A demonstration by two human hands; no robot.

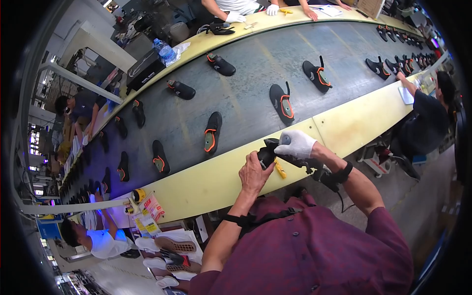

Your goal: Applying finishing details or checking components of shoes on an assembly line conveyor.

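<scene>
At the near edge of the bench, my bare left hand [254, 173] is closed around a black shoe [267, 156], whose far end points away from me. My right hand [297, 144], in a white glove, is closed at the far end of that shoe. A grey rounded piece shows by its thumb; what exactly its fingers grip is too small to tell. Below the glove a dark, uneven object [302, 162] sticks out, its kind unclear. On the bench, just right of the shoe, lies a small yellow tool [280, 168].
Beyond the pale yellow bench [196, 189], a grey conveyor belt [246, 59] carries several black shoes with orange-edged openings [283, 104]. Co-workers sit along both sides. A yellow tape roll [139, 195] and printed packets [153, 206] lie at left; soles [175, 245] are stacked below.
</scene>
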